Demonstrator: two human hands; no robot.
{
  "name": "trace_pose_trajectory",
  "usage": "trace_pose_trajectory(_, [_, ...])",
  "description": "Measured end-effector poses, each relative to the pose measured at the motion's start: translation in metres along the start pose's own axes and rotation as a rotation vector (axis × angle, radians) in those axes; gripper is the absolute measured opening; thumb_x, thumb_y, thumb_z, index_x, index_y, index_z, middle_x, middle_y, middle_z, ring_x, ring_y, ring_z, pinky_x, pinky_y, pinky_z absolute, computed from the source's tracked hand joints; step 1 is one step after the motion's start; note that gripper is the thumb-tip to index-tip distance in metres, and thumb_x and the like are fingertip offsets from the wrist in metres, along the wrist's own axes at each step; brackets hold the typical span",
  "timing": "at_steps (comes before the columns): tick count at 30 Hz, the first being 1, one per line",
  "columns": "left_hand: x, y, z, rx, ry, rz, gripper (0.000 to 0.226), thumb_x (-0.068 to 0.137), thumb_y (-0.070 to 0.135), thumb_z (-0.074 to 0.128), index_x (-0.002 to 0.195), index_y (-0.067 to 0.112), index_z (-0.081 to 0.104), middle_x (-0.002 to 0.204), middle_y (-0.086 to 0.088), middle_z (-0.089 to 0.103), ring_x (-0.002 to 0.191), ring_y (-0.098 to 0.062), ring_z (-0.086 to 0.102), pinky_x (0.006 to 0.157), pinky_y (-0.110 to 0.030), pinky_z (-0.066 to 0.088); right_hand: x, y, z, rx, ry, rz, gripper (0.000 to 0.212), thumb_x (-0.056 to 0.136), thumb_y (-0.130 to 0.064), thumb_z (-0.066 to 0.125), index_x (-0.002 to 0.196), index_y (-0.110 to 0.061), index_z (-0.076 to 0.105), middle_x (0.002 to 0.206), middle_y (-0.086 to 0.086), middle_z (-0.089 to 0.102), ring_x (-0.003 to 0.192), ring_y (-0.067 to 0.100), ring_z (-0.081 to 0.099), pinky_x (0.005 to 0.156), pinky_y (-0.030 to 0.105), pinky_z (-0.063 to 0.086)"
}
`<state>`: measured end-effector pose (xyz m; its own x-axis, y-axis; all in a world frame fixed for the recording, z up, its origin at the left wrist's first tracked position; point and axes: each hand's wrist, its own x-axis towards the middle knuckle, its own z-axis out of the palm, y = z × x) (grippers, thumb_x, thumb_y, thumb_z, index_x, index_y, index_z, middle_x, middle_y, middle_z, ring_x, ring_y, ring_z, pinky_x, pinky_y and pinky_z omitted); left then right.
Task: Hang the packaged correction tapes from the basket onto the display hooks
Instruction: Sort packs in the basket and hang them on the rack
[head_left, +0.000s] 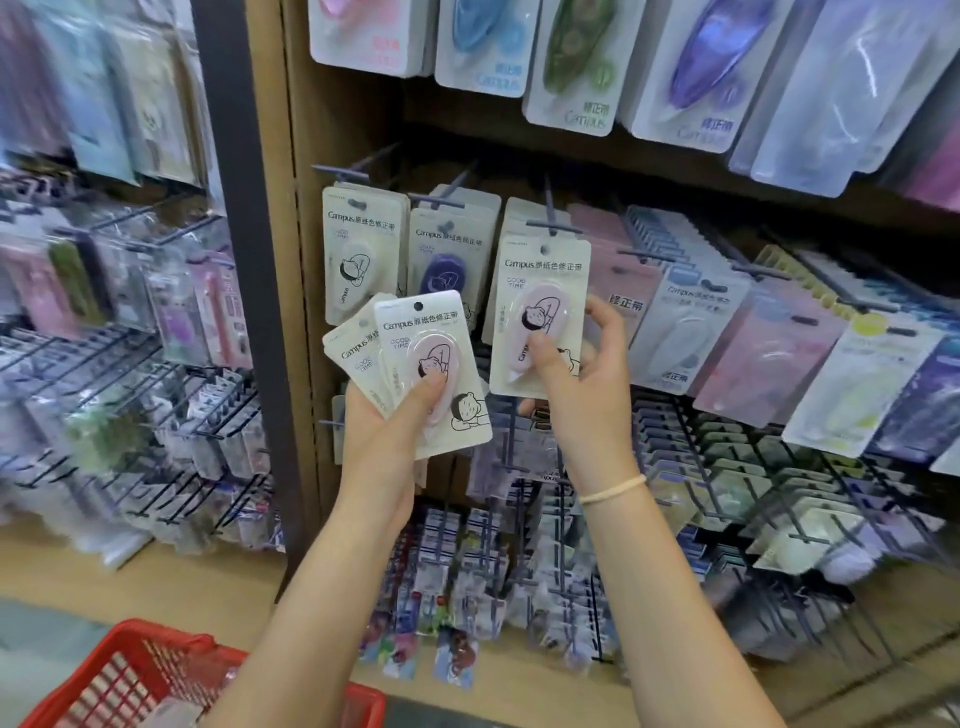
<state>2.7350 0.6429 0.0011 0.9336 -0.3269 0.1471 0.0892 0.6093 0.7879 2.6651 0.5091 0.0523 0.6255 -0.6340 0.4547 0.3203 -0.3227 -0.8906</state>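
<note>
- Gripping one pink pack (540, 317), the right hand (576, 374) lifted it at a hook (553, 224).
- The left hand (395, 415) clutched a fan of packs (415, 364).
- More seemingly waited in the red basket (171, 680); hanging looked partway done.

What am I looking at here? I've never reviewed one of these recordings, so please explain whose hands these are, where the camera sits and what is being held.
No machine is involved: a person wears a single wide-angle camera on the head, looking forward and down, so the two bare arms belong to the wearer. They stand at a shop display of hooks hung with packaged correction tapes. The left hand grips a small fanned stack of packs, thumb on the top one. The right hand holds a single pink pack up at a display hook; its hang hole sits just below the hook's tip, and whether it is threaded on I cannot tell. A red basket shows at the lower left, its contents mostly hidden.
</note>
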Motion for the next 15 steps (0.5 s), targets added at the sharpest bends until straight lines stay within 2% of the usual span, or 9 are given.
trace_pose_trajectory(2, [-0.002, 0.002, 0.000, -0.008, -0.009, 0.017, 0.071, 0.081, 0.018, 0.072, 0.147, 0.012, 0.048, 0.134, -0.005, 0.069, 0.120, -0.023, 0.068, 0.085, -0.035, 0.062, 0.000, -0.002, 0.000, 0.008, 0.003, 0.008, 0.045, 0.094, -0.013, 0.069, 0.130, -0.026, 0.045, 0.114, -0.011, 0.067, 0.089, 0.022, 0.073, 0.050, 0.037, 0.058])
trace_pose_trajectory(3, [-0.003, 0.002, 0.000, -0.009, -0.010, 0.025, 0.071, 0.080, 0.018, 0.072, 0.147, 0.013, 0.048, 0.134, -0.005, 0.069, 0.120, -0.023, 0.068, 0.084, -0.034, 0.061, 0.000, -0.003, 0.000, 0.004, 0.005, 0.016, 0.045, 0.095, -0.013, 0.068, 0.131, -0.025, 0.045, 0.111, -0.015, 0.067, 0.085, 0.021, 0.073, 0.046, 0.033, 0.056])
trace_pose_trajectory(6, [-0.004, 0.003, 0.000, -0.004, -0.008, 0.047, 0.070, 0.081, 0.018, 0.072, 0.147, 0.015, 0.050, 0.132, -0.003, 0.070, 0.119, -0.022, 0.068, 0.084, -0.034, 0.061, 0.000, -0.004, 0.001, 0.002, 0.017, 0.018, 0.046, 0.096, -0.014, 0.067, 0.133, -0.025, 0.042, 0.116, 0.000, 0.069, 0.079, 0.021, 0.072, 0.043, 0.028, 0.052])
trace_pose_trajectory(8, [-0.004, 0.002, -0.002, 0.002, -0.003, 0.051, 0.068, 0.082, 0.017, 0.072, 0.147, 0.017, 0.049, 0.132, -0.002, 0.070, 0.120, -0.021, 0.068, 0.088, -0.038, 0.061, 0.002, -0.001, 0.001, 0.004, 0.030, -0.010, 0.050, 0.096, -0.013, 0.066, 0.134, -0.031, 0.039, 0.119, 0.006, 0.068, 0.076, 0.019, 0.071, 0.044, 0.029, 0.053])
trace_pose_trajectory(10, [-0.004, 0.001, -0.005, 0.017, 0.010, 0.056, 0.068, 0.086, 0.015, 0.078, 0.147, 0.017, 0.049, 0.134, -0.003, 0.069, 0.122, -0.024, 0.067, 0.092, -0.042, 0.060, 0.003, 0.004, 0.003, -0.056, 0.048, -0.110, 0.049, 0.095, -0.017, 0.066, 0.132, -0.039, 0.042, 0.131, -0.005, 0.062, 0.096, 0.021, 0.071, 0.059, 0.042, 0.060])
trace_pose_trajectory(11, [-0.004, 0.000, -0.007, 0.025, 0.013, 0.060, 0.068, 0.086, 0.016, 0.079, 0.147, 0.016, 0.049, 0.134, -0.004, 0.068, 0.123, -0.025, 0.066, 0.093, -0.044, 0.060, 0.004, 0.006, 0.003, -0.116, 0.055, -0.176, 0.045, 0.095, -0.019, 0.066, 0.128, -0.041, 0.046, 0.133, -0.018, 0.057, 0.110, 0.020, 0.066, 0.072, 0.051, 0.060])
trace_pose_trajectory(12, [-0.004, 0.000, -0.009, 0.030, 0.013, 0.063, 0.066, 0.086, 0.017, 0.077, 0.146, 0.016, 0.050, 0.134, -0.004, 0.069, 0.123, -0.025, 0.066, 0.094, -0.045, 0.059, 0.006, 0.008, 0.005, -0.174, 0.057, -0.226, 0.040, 0.094, -0.020, 0.066, 0.124, -0.040, 0.049, 0.129, -0.027, 0.054, 0.119, 0.015, 0.060, 0.084, 0.054, 0.057])
trace_pose_trajectory(15, [-0.007, 0.003, -0.015, 0.048, 0.009, 0.055, 0.059, 0.086, 0.017, 0.078, 0.140, 0.017, 0.056, 0.131, -0.002, 0.071, 0.120, -0.024, 0.068, 0.091, -0.042, 0.061, 0.015, 0.014, 0.009, -0.260, 0.055, -0.278, 0.031, 0.095, -0.015, 0.063, 0.123, -0.027, 0.056, 0.120, -0.033, 0.053, 0.118, 0.007, 0.055, 0.099, 0.040, 0.048])
